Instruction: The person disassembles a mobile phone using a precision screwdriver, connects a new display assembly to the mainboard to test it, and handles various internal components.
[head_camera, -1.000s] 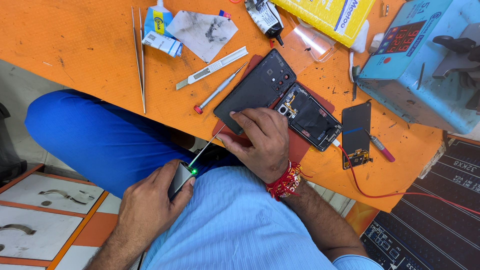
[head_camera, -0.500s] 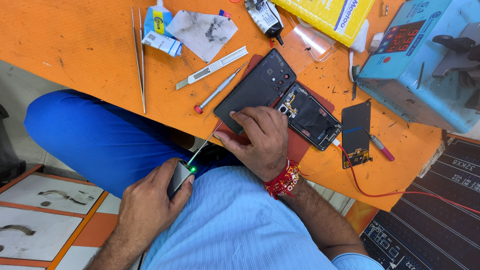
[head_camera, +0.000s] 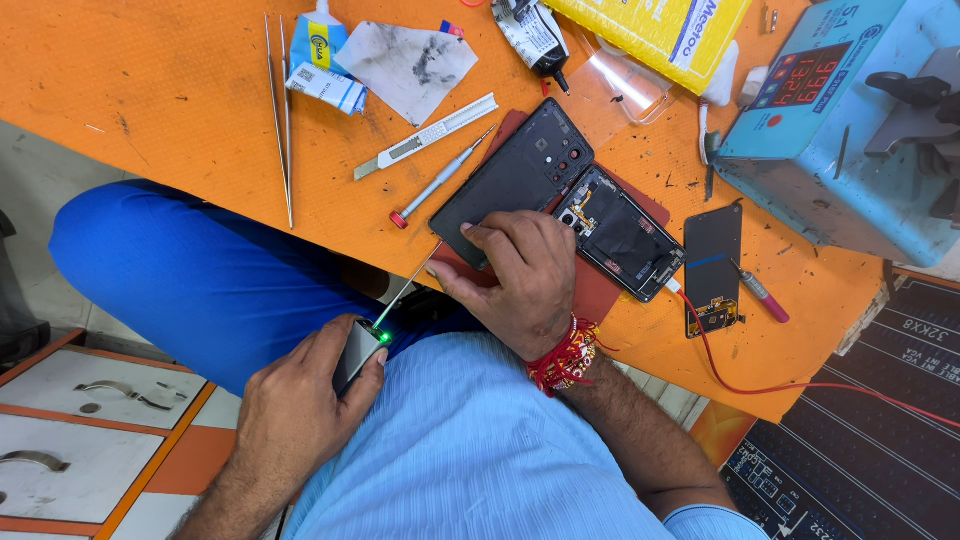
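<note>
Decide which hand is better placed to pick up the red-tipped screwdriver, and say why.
Probably the right hand: it rests on the black phone back cover, beside the screwdriver. The left hand is below the table, gripping a small green-lit device.

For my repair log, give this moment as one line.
left hand: grips grey device, green light on | right hand: rests on black phone | orange table
</note>
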